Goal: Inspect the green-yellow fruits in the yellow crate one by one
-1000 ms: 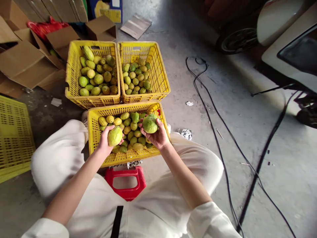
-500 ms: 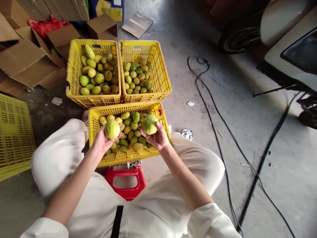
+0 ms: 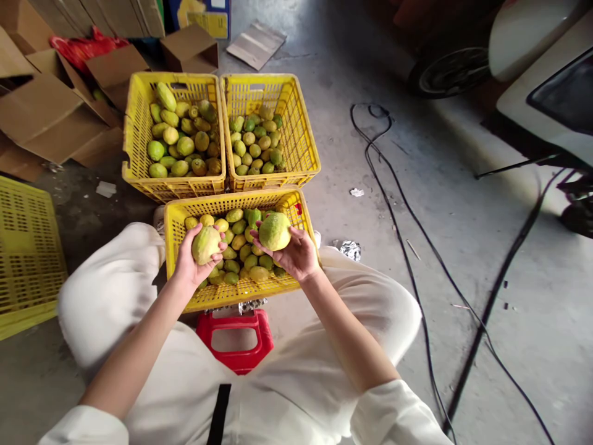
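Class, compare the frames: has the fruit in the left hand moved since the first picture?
Yes. The fruit in the left hand has shifted leftward, closer to the nearest crate's left wall.

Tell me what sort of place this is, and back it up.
Probably a garage or storeroom: a white vehicle stands to the right, open cardboard boxes are heaped at the far left, and yellow fruit crates sit on the grey floor.

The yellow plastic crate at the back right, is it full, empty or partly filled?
Partly filled: greenish-yellow fruits lie low in the yellow plastic crate, and its bare lattice wall shows above them.
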The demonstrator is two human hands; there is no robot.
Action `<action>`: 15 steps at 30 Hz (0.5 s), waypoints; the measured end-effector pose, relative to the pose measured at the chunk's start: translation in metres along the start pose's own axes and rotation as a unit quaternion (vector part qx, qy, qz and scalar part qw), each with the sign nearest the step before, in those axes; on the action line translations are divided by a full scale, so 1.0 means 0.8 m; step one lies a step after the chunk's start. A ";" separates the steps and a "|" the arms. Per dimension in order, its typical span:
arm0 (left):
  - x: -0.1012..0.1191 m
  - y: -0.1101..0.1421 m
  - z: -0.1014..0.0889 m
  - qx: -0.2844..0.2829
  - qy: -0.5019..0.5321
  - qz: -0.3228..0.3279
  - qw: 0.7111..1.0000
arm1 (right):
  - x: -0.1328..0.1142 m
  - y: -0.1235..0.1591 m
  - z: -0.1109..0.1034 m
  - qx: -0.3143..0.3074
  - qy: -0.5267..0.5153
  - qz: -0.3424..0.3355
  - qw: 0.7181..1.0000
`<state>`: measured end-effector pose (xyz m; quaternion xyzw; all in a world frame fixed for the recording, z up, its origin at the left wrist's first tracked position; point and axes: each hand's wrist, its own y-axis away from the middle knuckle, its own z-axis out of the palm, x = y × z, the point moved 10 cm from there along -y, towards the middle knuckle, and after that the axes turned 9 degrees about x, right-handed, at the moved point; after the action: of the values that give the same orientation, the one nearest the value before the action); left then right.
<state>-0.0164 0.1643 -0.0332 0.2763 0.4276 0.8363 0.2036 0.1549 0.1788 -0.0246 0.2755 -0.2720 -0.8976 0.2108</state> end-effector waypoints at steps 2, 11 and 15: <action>0.001 0.002 0.001 -0.005 0.008 -0.004 1.000 | 0.000 0.000 0.002 -0.007 0.006 -0.003 1.000; -0.003 0.004 0.008 -0.032 0.004 0.006 0.999 | 0.001 0.005 0.004 -0.029 0.000 0.003 1.000; 0.002 0.001 0.004 -0.004 0.008 0.057 0.998 | -0.009 0.002 -0.002 -0.012 -0.031 -0.017 0.999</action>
<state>-0.0158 0.1669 -0.0308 0.2923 0.4094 0.8505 0.1537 0.1621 0.1808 -0.0220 0.2501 -0.2628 -0.9123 0.1899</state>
